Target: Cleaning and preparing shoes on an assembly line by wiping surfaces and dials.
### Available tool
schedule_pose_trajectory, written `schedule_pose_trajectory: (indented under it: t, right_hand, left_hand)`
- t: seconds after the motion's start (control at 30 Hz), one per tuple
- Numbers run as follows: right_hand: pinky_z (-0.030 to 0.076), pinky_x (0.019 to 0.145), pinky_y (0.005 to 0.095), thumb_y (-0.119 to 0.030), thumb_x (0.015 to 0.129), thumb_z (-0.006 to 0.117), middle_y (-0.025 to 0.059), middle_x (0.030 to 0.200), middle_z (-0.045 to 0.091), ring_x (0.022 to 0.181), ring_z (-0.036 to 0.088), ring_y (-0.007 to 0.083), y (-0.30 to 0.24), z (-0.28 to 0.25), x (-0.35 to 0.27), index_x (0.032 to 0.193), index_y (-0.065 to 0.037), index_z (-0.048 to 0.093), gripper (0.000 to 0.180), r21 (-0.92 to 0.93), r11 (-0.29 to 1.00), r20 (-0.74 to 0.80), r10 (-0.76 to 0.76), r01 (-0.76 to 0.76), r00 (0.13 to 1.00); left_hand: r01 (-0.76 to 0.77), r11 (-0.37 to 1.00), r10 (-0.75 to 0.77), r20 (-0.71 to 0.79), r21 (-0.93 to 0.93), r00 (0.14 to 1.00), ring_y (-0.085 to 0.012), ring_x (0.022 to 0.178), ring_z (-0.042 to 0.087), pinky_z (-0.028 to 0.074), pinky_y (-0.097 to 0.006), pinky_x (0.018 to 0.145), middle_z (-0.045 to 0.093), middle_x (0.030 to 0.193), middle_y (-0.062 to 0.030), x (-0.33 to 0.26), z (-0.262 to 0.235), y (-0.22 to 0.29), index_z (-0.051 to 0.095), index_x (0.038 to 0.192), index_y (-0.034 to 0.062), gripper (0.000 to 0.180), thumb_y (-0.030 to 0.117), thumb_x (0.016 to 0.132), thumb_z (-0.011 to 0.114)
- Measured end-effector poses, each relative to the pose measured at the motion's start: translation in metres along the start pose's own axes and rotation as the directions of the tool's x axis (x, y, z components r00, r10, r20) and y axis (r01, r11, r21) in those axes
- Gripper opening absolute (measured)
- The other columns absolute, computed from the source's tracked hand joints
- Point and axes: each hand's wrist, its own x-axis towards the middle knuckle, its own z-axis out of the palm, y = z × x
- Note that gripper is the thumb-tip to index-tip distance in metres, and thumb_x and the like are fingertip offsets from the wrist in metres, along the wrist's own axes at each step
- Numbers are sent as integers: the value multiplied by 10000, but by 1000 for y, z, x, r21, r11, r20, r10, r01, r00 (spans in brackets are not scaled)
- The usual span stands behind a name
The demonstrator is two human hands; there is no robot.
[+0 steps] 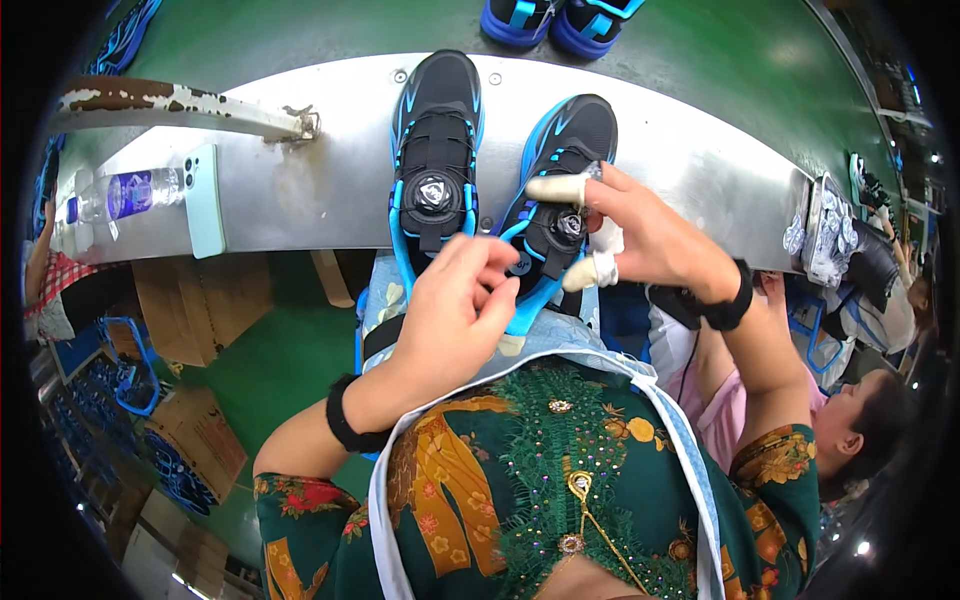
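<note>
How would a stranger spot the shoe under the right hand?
Find the metal bench. Across its near edge lie the left-hand shoe and right-hand shoe, both black and blue. Yours, the right one, slants, with capped fingers around its dial; its neighbour points straighter.

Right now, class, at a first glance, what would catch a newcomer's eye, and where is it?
First, the black-and-blue shoes, side by side across the metal bench's near edge, each with a round dial on top. Next, the pale finger caps on the person's right hand, spread over the right shoe. Off to the left, a mint-green phone lies beside a clear, purple-labelled bottle.
</note>
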Motion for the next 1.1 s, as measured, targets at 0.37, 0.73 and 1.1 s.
schedule_pose_trajectory:
  t: [0.37,0.73,1.1]
  right_hand:
    - [483,719,382,46,633,692,142,977,482,872,526,329,-18,36,-24,1266,-164,572,678,-370,928,-189,-23,-50,982]
    - [455,874,314,-217,816,754,112,1112,561,1003,536,217,4,8,-20,1470,-136,378,758,97,995,-28,-26,28,999]
    - [498,657,392,-158,823,700,145,813,595,743,611,348,18,40,-8,1082,-104,660,268,-74,994,-391,-104,82,915]
  left_hand:
    - [-356,669,497,-36,652,867,-345,785,600,493,-397,679,548,954,-162,23,6,-7,542,1058,-6,293,-39,780,630]
    - [-124,939,119,38,321,992,-224,752,649,505,-311,576,597,1066,-158,7,-10,13,565,1135,-38,253,115,935,546]
    - [313,860,-200,299,-402,933,-188,844,693,475,-209,447,640,1058,-140,33,14,-7,568,1091,-77,286,185,984,528]
